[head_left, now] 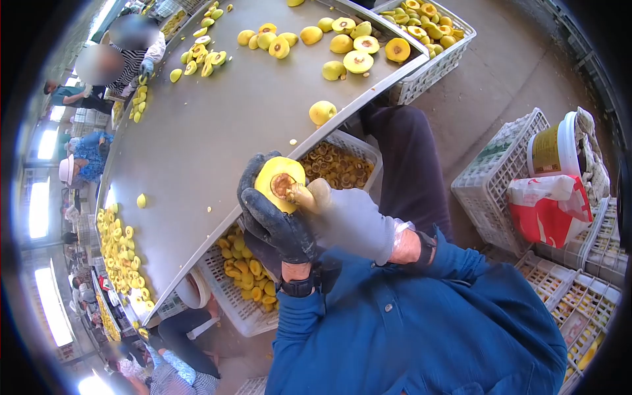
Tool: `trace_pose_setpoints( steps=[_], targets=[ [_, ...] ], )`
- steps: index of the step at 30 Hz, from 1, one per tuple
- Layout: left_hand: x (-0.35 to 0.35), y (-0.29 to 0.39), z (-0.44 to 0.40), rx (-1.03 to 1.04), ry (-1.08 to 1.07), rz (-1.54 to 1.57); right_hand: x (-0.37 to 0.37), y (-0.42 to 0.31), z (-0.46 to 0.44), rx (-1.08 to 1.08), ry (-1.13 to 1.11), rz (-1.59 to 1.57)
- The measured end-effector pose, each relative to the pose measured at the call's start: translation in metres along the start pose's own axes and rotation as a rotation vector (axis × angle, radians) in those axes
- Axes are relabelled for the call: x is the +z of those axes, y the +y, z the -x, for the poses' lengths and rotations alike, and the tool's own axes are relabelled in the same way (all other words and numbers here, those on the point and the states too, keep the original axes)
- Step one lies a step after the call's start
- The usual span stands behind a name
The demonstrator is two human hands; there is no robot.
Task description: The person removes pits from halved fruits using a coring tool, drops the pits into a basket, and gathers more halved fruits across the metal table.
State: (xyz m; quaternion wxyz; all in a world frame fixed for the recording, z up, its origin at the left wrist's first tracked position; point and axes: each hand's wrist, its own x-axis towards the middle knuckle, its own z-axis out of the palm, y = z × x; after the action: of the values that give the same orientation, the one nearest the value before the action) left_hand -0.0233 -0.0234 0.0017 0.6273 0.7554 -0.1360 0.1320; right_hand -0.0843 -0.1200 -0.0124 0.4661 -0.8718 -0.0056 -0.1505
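Note:
A yellow peach half [272, 178] rests in my left hand [276, 220], which wears a dark glove with its fingers wrapped round the fruit. The cut face, with a brown, rough pit hollow, is turned up. My right hand [352, 220], in a pale grey glove, is closed at the right side of the peach half. Its fingertips meet the fruit beside the hollow; any tool in them is hidden or too small to name. Both hands are over the near edge of a metal table [217, 125], where a whole-looking peach [322, 112] lies.
Under the table edge stand a crate of brown pit scraps [339, 164] and a crate of peach halves [247, 273]. Another filled crate [428, 72] is at upper right. Crates, a bucket [553, 151] and a red-white bag [550, 207] stand at right. Co-workers sit along the left.

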Motion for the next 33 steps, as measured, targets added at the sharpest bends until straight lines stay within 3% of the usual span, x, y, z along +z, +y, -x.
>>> trace_pose_setpoints(
  steps=[9,18,21,26,28,29,32,33],
  targets=[
    [-0.004,0.004,0.005,0.019,0.021,0.071,0.005,-0.001,0.003,0.151,-0.098,-0.215],
    [-0.010,0.000,-0.007,0.088,0.007,-0.015,-0.011,-0.002,-0.001,0.099,-0.150,-0.413],
    [-0.021,-0.002,-0.010,0.079,-0.080,-0.013,-0.019,0.005,-0.008,0.098,-0.274,-0.214],
    [-0.023,-0.001,-0.013,0.086,-0.073,-0.046,-0.016,0.004,-0.009,0.135,-0.371,-0.576],
    [-0.024,0.002,-0.010,0.046,-0.069,0.022,-0.015,0.000,-0.009,0.172,-0.402,-0.602],
    [-0.022,0.007,-0.011,0.036,-0.044,0.040,-0.012,-0.004,-0.008,0.226,-0.408,-0.764],
    [-0.027,0.002,-0.010,0.010,-0.075,0.329,-0.033,-0.013,-0.012,0.587,-0.811,-1.039],
    [-0.028,0.005,-0.011,0.012,-0.122,0.286,-0.035,-0.011,-0.010,0.588,-0.834,-1.061]
  ],
)
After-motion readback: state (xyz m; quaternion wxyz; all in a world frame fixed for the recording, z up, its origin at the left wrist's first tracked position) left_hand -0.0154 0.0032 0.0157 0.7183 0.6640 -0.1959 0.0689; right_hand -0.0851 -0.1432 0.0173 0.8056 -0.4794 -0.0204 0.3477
